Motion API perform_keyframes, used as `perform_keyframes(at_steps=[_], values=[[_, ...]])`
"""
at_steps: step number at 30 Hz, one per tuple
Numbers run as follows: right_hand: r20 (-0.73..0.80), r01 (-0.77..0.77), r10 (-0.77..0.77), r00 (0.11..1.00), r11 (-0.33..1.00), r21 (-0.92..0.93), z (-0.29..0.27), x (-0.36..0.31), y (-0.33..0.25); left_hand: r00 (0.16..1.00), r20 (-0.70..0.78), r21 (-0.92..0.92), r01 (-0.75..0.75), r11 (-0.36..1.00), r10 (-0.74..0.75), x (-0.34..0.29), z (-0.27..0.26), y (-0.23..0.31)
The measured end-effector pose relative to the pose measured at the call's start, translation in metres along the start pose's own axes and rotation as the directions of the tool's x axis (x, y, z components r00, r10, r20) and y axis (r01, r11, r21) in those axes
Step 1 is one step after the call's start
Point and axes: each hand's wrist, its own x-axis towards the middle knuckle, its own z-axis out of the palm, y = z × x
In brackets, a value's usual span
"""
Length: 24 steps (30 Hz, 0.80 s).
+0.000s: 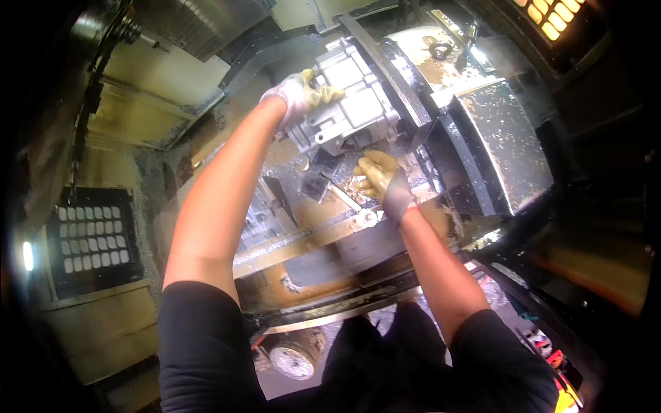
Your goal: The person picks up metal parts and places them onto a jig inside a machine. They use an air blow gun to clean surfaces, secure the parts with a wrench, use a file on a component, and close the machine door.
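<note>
A silvery cast-metal housing [358, 107] with ribs and bosses is set against a dark upright plate [392, 72] inside a machine. My left hand [306, 95], in a pale yellow and white glove, grips the housing's left side with fingers over its top. Just below the housing's near lower edge is my right hand [381, 177], in a yellowish glove. Its fingers are curled, and whatever they hold is hidden. Beneath it lies a light rod-like piece [344, 196] with a round end, by a dark flat block [315, 186].
Metal chips litter the machine bed, whose front ledge [323, 230] runs below my hands. A chip-covered dark block [506, 141] stands at right, with a black ring [441, 49] behind it. Blurred metal parts [265, 213] sit left. A round gauge [292, 361] is low by my legs.
</note>
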Motion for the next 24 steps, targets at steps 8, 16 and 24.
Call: perform_keyframes(at_steps=[8,16,24], values=[[0.360,0.295,-0.880,0.309,-0.272,-0.916,-0.015,0.006,-0.151,0.805,-0.589,0.137,0.020,0.990,0.065,-0.005,-0.025,-0.076],[0.415,0.253,-0.852,0.320,-0.345,-0.904,-0.015,0.035,-0.120,0.958,-0.236,0.543,0.267,0.796,-0.160,-0.063,0.065,-0.182],[0.433,0.235,-0.840,0.327,-0.371,-0.898,-0.018,0.037,-0.121,0.972,-0.226,0.625,0.193,0.756,-0.061,0.002,0.125,-0.217]])
